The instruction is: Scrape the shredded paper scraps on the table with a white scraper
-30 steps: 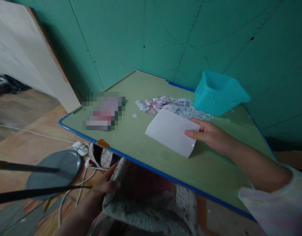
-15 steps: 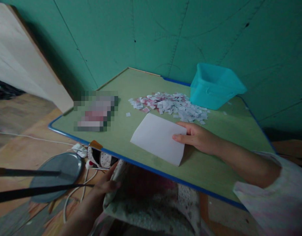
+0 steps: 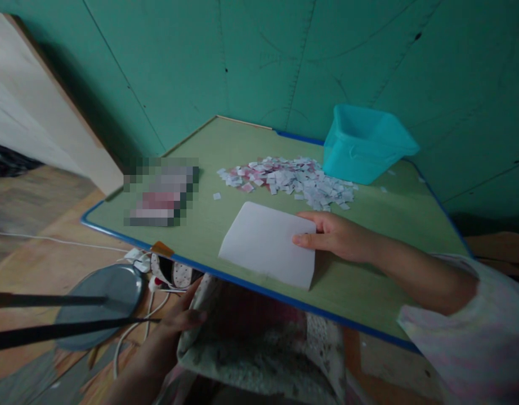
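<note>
My right hand [image 3: 333,236] rests on the right edge of a white sheet of paper [image 3: 265,244], gripping it against the green tabletop [image 3: 361,287]. The sheet lies flat, just in front of a loose pile of small white and pink paper scraps [image 3: 285,180]. A teal plastic bin [image 3: 365,146] sits tilted at the pile's right side. Below the table's front edge, my left hand [image 3: 170,334] curls around the edge of a quilted cloth [image 3: 259,354] on my lap. A pixelated object [image 3: 160,191] lies at the table's left, its details hidden.
The table's far sides meet a teal wall [image 3: 200,62]. Below its blue front edge, a round grey disc [image 3: 99,304], a white power strip [image 3: 137,257], white cables and a dotted fabric item [image 3: 175,271] sit on the wooden floor. Black bars cross the lower left.
The white sheet and my right hand have slid toward the table's front edge, away from the scrap pile. The sheet now lies flatter. The whole view has shifted slightly.
</note>
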The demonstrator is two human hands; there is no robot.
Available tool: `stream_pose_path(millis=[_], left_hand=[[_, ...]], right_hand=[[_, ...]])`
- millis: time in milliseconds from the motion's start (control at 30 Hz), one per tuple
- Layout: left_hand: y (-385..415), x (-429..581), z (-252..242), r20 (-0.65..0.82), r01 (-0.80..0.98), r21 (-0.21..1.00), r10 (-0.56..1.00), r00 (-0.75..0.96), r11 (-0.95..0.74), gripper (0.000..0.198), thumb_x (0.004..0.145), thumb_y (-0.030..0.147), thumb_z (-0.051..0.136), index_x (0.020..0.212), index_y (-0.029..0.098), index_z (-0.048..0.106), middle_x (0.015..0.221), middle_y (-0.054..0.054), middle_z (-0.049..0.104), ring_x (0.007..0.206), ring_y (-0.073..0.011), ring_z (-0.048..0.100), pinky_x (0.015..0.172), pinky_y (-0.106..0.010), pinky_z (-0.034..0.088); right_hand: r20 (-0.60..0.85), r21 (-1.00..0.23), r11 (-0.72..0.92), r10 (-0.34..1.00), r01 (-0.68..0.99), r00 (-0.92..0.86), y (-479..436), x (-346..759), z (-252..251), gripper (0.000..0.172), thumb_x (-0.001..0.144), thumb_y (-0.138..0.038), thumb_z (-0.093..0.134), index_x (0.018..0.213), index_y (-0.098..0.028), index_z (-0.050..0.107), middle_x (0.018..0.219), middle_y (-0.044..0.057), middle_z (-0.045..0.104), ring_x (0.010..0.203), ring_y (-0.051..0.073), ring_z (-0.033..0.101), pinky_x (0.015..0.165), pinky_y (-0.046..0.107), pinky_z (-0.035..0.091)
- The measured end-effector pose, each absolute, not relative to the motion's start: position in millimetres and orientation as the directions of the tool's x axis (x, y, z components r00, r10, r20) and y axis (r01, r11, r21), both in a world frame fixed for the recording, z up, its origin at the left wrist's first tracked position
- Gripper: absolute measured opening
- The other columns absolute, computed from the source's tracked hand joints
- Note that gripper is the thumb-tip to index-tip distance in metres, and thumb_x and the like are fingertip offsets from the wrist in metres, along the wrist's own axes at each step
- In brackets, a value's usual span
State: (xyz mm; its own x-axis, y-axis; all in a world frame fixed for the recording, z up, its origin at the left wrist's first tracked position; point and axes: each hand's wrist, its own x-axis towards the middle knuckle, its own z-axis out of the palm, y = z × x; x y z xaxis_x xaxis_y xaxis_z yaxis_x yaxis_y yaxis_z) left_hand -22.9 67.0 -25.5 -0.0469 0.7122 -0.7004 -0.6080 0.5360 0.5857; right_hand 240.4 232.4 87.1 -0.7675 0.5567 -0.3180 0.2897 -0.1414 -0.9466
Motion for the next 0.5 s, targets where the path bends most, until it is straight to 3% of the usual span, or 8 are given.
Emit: stream_pose_path(millis=[67,167,367,500], left_hand=[[63.4,-19.4,-24.4,-0.652,-0.597,0.626,0.757,-0.047,0.501,0.067,0.046,0.012,0.078,0.111,0.023,0.067,0.067,0.0,0.075,0.074,-0.0274,0.072,0.054,-0.028,0.055],[59.7,-14.7,-22.3,-0.663,-0.59,0.611,0.748,-0.018,0.528,0.068,0.042,0.012,0.079,0.109,0.022,0.068,0.067,-0.001,0.075,0.075,-0.0291,0.071,0.058,-0.031,0.056],[58.5,-4.0,-9.4,-0.641,-0.581,0.653,0.763,-0.082,0.486,0.067,0.049,0.015,0.071,0.115,0.023,0.065,0.071,-0.001,0.077,0.076,-0.0288,0.071,0.053,-0.03,0.054],[58.5,0.4,2.7,-0.657,-0.533,0.67,0.747,-0.103,0.516,0.067,0.05,0.015,0.069,0.116,0.022,0.064,0.073,-0.002,0.077,0.077,-0.0296,0.071,0.059,-0.033,0.055]], right_hand=[[-0.316,-0.947,-0.137,0.561,0.291,-0.765,231.8,240.4,86.7,0.025,0.078,-0.027,0.062,0.099,-0.013,0.057,0.088,0.002,0.068,0.072,0.01,0.061,0.063,0.022,0.048],[-0.319,-0.945,-0.127,0.56,0.301,-0.765,230.6,240.4,86.2,0.025,0.078,-0.028,0.061,0.098,-0.013,0.056,0.09,0.003,0.068,0.072,0.011,0.061,0.063,0.023,0.048],[-0.334,-0.938,-0.118,0.562,0.326,-0.757,227.9,239.6,87.0,0.022,0.079,-0.029,0.061,0.094,-0.014,0.056,0.088,0.003,0.067,0.074,0.012,0.061,0.064,0.024,0.049],[-0.331,-0.94,-0.124,0.549,0.317,-0.768,226.2,239.0,88.6,0.019,0.08,-0.027,0.061,0.093,-0.015,0.056,0.086,0.001,0.066,0.073,0.011,0.061,0.063,0.022,0.048]])
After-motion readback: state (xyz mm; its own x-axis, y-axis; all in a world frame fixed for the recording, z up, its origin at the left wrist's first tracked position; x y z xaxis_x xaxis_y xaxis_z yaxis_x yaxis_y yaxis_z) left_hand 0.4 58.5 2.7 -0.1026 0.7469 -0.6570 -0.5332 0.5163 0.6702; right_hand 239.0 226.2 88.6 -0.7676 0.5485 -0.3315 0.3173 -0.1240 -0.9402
